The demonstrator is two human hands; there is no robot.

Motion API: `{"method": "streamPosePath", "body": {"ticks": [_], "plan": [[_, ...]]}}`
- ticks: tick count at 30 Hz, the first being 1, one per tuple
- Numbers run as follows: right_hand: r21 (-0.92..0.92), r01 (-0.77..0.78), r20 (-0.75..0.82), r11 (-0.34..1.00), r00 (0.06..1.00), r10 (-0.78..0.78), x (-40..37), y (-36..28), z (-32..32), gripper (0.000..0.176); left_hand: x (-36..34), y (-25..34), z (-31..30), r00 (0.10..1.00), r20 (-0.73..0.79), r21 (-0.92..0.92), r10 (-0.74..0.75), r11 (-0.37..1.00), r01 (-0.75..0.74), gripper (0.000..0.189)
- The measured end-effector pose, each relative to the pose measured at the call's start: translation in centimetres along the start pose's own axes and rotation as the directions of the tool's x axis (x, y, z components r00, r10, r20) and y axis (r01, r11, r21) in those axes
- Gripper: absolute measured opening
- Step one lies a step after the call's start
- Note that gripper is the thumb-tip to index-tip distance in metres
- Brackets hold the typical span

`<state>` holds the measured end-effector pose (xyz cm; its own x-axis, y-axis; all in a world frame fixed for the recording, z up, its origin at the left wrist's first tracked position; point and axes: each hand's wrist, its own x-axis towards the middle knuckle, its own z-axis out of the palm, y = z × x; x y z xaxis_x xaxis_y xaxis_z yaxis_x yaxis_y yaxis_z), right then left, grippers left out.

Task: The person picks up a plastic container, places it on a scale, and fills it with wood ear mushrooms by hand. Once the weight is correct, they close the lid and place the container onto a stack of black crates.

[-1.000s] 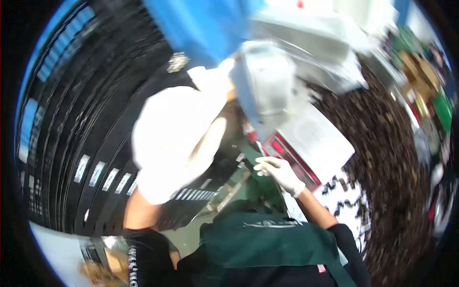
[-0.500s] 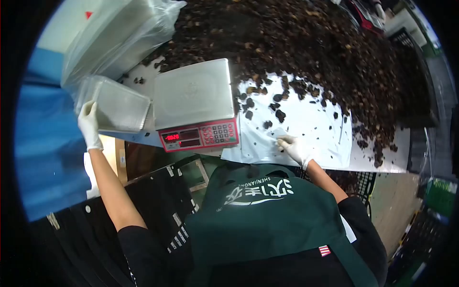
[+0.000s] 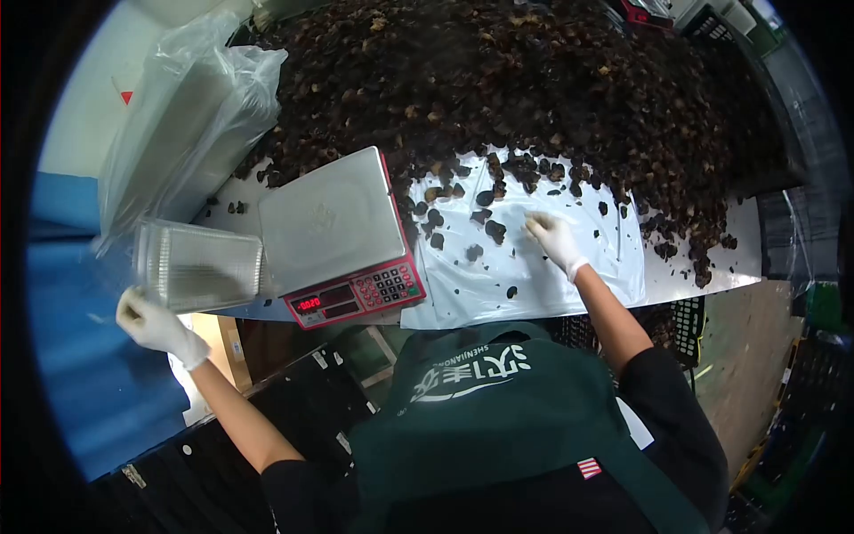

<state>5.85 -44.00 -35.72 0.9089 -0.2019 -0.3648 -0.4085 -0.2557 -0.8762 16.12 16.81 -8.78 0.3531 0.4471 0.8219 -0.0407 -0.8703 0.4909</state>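
My left hand [image 3: 158, 327], in a white glove, is beside the front left corner of a stack of clear plastic trays [image 3: 209, 267]. Its fingers are curled together, and thin clear plastic shows around them. Right of the trays stands a red scale [image 3: 356, 289] with a bare metal plate [image 3: 334, 218] and a lit red display. My right hand [image 3: 553, 240], also gloved, is over a white plastic sheet [image 3: 569, 289] dotted with dark dried pieces [image 3: 495, 232]. Its fingertips are pressed together; anything between them is too small to make out.
A large heap of dark dried pieces [image 3: 534, 89] covers the back of the table. At the back left stands a clear plastic bag [image 3: 191, 116] with pale contents. Black crates [image 3: 689, 329] show below the table's front edge. Blue cloth [image 3: 67, 329] hangs at the left.
The camera view has shifted. My left hand has moved from the tray's edge toward its outer front corner. My right hand has moved forward over the sheet, farther from its front edge.
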Motion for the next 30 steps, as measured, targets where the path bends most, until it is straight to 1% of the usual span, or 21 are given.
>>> {"method": "streamPosePath", "body": {"ticks": [2, 3, 4, 5, 6, 8, 10, 12, 13, 16, 18, 20, 21, 22, 23, 24, 25, 26, 28, 29, 30], "plan": [[-0.127, 0.225, -0.084, 0.966, 0.968, -0.237, 3.8, -1.6, 0.5, 0.044, -5.7, 3.8, 0.9, 0.958, 0.254, -0.209, 0.135, 0.974, -0.081, 0.016], [-0.146, 0.332, -0.135, 0.932, 0.927, -0.351, 6.2, -2.8, 0.9, 0.049, -9.7, 7.5, 1.1, 0.934, 0.347, -0.024, 0.082, 0.997, -0.078, 0.012], [-0.104, 0.321, -0.144, 0.941, 0.932, -0.334, 8.8, -4.0, 1.1, 0.052, -12.8, 6.4, 1.9, 0.813, 0.426, -0.269, 0.397, 0.914, -0.305, 0.01], [-0.335, 0.358, -0.137, 0.872, 0.897, -0.421, 10.3, -6.9, 0.8, 0.057, -16.1, 9.3, 1.4, 0.744, 0.621, -0.216, 0.245, 0.967, -0.138, 0.006], [-0.489, 0.426, -0.134, 0.761, 0.825, -0.549, 12.5, -8.4, 0.9, 0.061, -19.1, 9.1, 1.4, 0.629, 0.741, -0.236, 0.235, 0.968, -0.084, 0.008], [-0.62, 0.462, -0.11, 0.635, 0.75, -0.653, 15.9, -12.2, 1.2, 0.061, -23.0, 9.6, 1.2, 0.476, 0.804, -0.318, 0.357, 0.934, -0.163, 0.013], [-0.704, 0.496, -0.017, 0.508, 0.703, -0.711, 19.6, -15.0, 1.0, 0.063, -25.5, 9.7, 0.2, 0.488, 0.817, -0.289, 0.307, 0.951, -0.113, 0.013], [-0.758, 0.415, -0.007, 0.504, 0.767, -0.641, 22.6, -16.9, 0.9, 0.067, -25.8, 12.6, -1.2, 0.531, 0.775, -0.267, 0.341, 0.94, -0.215, 0.032], [-0.752, 0.422, 0.002, 0.507, 0.77, -0.639, 22.4, -17.4, 1.2, 0.067, -26.6, 13.5, -1.9, 0.521, 0.773, -0.284, 0.363, 0.931, -0.227, 0.039], [-0.857, 0.343, 0.178, 0.384, 0.897, -0.404, 21.1, -17.5, 2.7, 0.074, -30.5, 15.4, -2.9, 0.436, 0.766, -0.43, 0.472, 0.881, -0.197, 0.056], [-0.865, 0.435, 0.318, 0.251, 0.861, -0.396, 18.6, -16.3, 3.2, 0.072, -33.4, 17.0, -2.3, 0.361, 0.819, -0.462, 0.446, 0.886, -0.048, 0.072], [-0.747, 0.598, 0.415, 0.291, 0.76, -0.499, 16.6, -12.7, 3.0, 0.062, -36.4, 18.5, -1.3, 0.256, 0.918, -0.341, 0.303, 0.932, 0.121, 0.093], [-0.734, 0.642, 0.488, 0.219, 0.724, -0.488, 15.1, -11.1, 2.6, 0.062, -38.7, 17.8, -0.5, 0.152, 0.94, -0.321, 0.305, 0.942, 0.095, 0.113], [-0.696, 0.674, 0.535, 0.246, 0.716, -0.448, 12.0, -11.0, 1.7, 0.064, -39.8, 18.2, -0.1, 0.15, 0.941, -0.319, 0.303, 0.942, 0.1, 0.113], [-0.642, 0.724, 0.556, 0.252, 0.666, -0.498, 10.9, -7.9, 1.4, 0.064, -40.8, 18.9, 0.3, 0.127, 0.949, -0.301, 0.289, 0.949, 0.092, 0.118], [-0.618, 0.738, 0.562, 0.27, 0.655, -0.506, 8.3, -7.3, 0.4, 0.065, -41.7, 19.0, 0.6, 0.104, 0.956, -0.282, 0.273, 0.956, 0.085, 0.123], [-0.643, 0.729, 0.544, 0.233, 0.65, -0.53, 6.4, -6.2, -0.5, 0.067, -42.9, 18.4, 0.8, 0.041, 0.959, -0.283, 0.281, 0.956, 0.072, 0.13], [-0.667, 0.719, 0.529, 0.195, 0.642, -0.555, 4.9, -5.1, -1.5, 0.069, -43.6, 18.2, 0.9, 0.035, 0.96, -0.279, 0.277, 0.957, 0.079, 0.13], [-0.728, 0.628, 0.439, 0.276, 0.736, -0.516, 2.3, -3.1, -3.8, 0.075, -44.7, 18.0, 0.8, 0.088, 0.94, -0.334, 0.33, 0.942, 0.03, 0.131], [-0.784, 0.571, 0.426, 0.245, 0.781, -0.456, 1.1, -2.4, -5.4, 0.076, -45.2, 17.9, 0.8, 0.082, 0.943, -0.323, 0.322, 0.947, -0.006, 0.133], [-0.818, 0.49, 0.346, 0.301, 0.837, -0.423, 0.5, -0.6, -6.4, 0.074, -45.2, 18.1, 0.9, 0.073, 0.944, -0.324, 0.323, 0.946, 0.002, 0.133]]}}
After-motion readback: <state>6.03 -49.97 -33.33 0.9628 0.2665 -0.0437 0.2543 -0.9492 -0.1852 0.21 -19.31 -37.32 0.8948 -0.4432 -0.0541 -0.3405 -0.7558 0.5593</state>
